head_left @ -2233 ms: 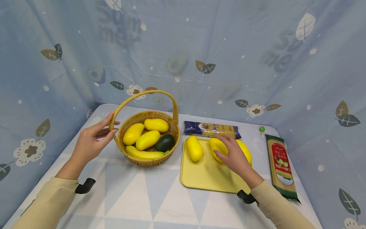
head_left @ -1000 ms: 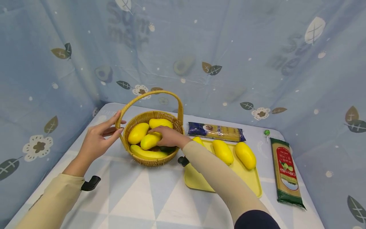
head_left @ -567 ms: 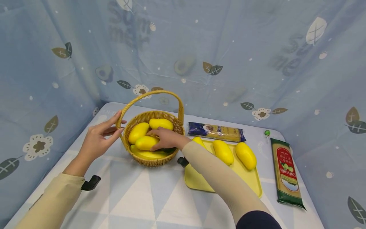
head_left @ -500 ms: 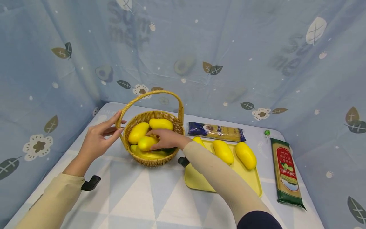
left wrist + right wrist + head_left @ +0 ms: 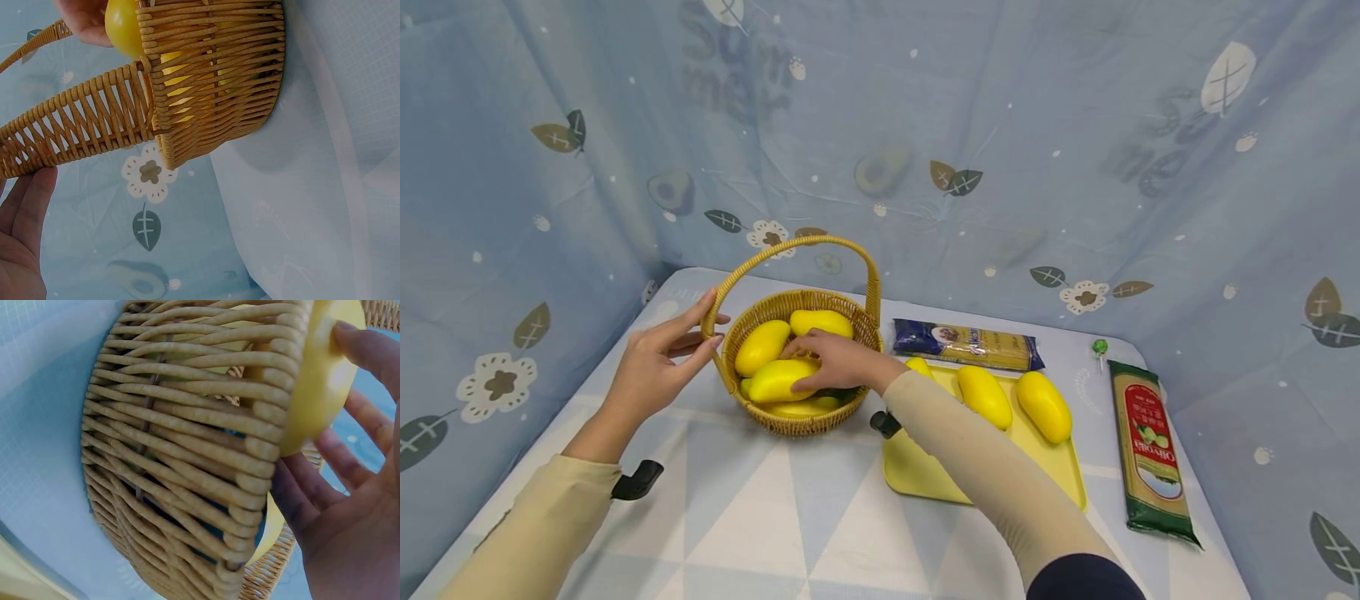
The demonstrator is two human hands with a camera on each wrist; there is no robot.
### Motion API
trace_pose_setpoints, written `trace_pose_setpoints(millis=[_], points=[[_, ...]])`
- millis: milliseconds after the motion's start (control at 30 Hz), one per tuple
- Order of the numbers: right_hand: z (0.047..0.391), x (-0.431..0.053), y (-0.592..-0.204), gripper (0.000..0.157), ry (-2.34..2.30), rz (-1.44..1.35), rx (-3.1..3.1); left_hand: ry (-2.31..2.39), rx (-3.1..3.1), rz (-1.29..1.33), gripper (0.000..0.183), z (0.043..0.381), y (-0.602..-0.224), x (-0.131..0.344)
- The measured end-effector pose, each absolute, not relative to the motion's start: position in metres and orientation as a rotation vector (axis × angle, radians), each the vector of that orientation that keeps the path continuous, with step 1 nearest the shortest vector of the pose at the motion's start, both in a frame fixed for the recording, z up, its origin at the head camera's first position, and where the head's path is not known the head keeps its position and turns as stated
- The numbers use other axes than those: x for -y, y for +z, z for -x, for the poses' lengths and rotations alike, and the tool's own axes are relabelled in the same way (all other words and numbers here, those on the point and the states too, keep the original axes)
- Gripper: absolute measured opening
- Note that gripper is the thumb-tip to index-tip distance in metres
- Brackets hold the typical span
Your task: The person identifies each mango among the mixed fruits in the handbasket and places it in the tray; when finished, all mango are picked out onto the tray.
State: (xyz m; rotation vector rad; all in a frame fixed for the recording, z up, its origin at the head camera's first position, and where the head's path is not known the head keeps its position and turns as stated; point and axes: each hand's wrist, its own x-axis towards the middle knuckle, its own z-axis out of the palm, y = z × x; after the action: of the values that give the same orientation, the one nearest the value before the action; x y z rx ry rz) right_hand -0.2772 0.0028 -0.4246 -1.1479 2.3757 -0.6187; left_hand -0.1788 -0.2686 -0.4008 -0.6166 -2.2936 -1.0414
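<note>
My left hand (image 5: pixel 651 354) pinches the upright handle (image 5: pixel 747 268) of a round wicker basket (image 5: pixel 801 427) between thumb and fingers. In the left wrist view, its fingers (image 5: pixel 34 200) lie against the woven handle. My right hand (image 5: pixel 842 362) reaches into the basket and grips a yellow mango (image 5: pixel 778 382) at its right end. The right wrist view has this mango (image 5: pixel 322 381) at the basket's rim, the thumb on one side and fingers beneath. Two more mangoes (image 5: pixel 762 348) (image 5: pixel 822 322) lie behind it. A banana (image 5: pixel 801 408) and a dark green avocado-like fruit (image 5: pixel 838 393) are partly covered.
A yellow tray (image 5: pixel 917 475) on the right bears three mangoes (image 5: pixel 985 397), one partly behind the right sleeve. Behind it lies a blue-and-yellow pasta packet (image 5: pixel 967 344). A green lollipop (image 5: pixel 1100 347) and a red-and-green pasta packet (image 5: pixel 1152 454) lie at the far right.
My right hand has moved left from the tray into the basket and taken hold of a mango there. The mango has turned and now covers more of the banana. My left hand keeps the handle.
</note>
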Motion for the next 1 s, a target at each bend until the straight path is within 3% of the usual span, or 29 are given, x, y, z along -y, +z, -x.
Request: trace_pose_setpoints(millis=[533, 1000], points=[[0.255, -0.017, -0.415, 0.061, -0.605, 1.171, -2.516, -1.043, 2.293, 0.61, 0.084, 0.179, -0.402, 0.269], [0.201, -0.109, -0.394, 0.06, -0.813, 0.878, -2.688, -1.043, 2.296, 0.617, 0.084, 0.179, -0.403, 0.269]])
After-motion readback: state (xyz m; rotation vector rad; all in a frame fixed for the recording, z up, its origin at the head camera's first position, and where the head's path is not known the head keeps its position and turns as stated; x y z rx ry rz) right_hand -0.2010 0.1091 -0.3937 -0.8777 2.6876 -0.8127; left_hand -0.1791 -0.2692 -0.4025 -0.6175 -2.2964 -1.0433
